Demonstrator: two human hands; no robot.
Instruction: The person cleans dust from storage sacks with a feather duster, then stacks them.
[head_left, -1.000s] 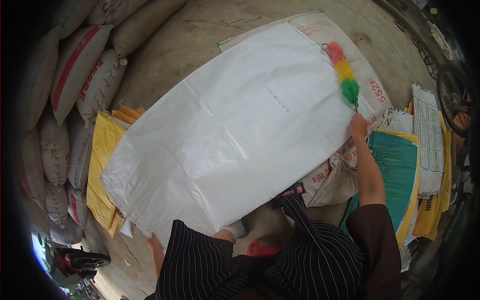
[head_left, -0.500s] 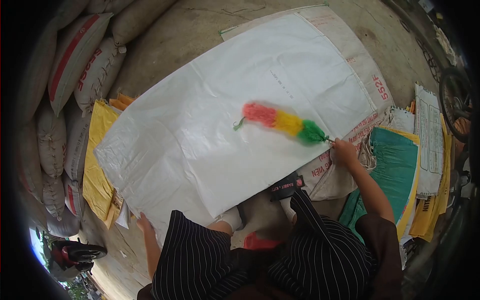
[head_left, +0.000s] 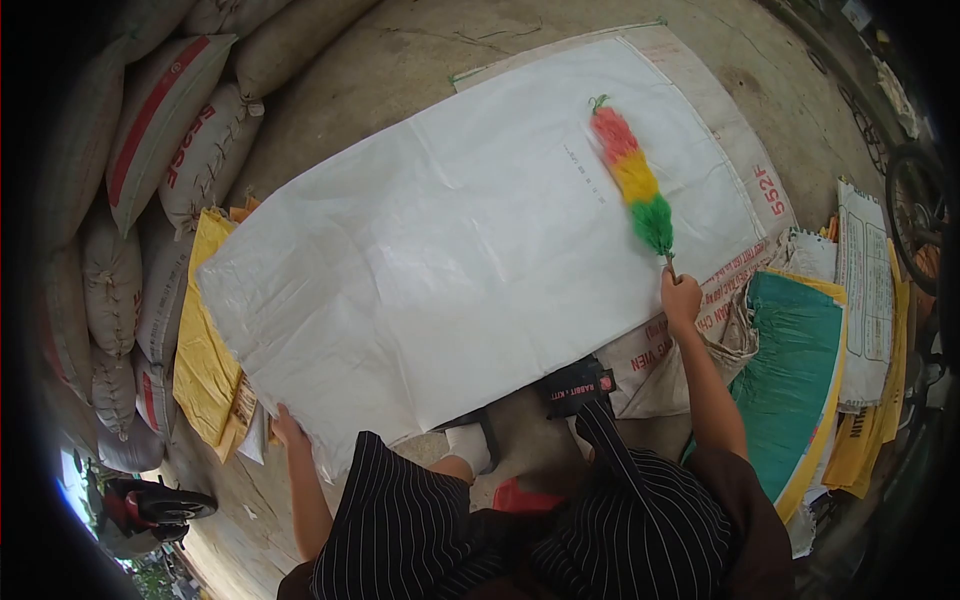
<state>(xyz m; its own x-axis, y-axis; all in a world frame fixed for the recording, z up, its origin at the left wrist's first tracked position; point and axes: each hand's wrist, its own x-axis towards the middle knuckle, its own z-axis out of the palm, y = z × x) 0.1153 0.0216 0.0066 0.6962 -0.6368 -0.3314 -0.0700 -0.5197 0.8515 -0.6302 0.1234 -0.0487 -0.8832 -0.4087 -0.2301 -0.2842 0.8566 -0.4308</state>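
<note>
Now gripping a fluffy duster [head_left: 631, 183] in the right fingers [head_left: 680, 290], pointing it ahead and a bit left over a white sheet [head_left: 440, 290] stretching longways from the left fingers [head_left: 284, 416] past the right. Touching the sheet's edge with the left, not seeing if pinching.

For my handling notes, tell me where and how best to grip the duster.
Probably by the thin bare handle, coming from the person's side: it juts from the green end toward them, into the right hand, while the fluffy head points away.
</note>
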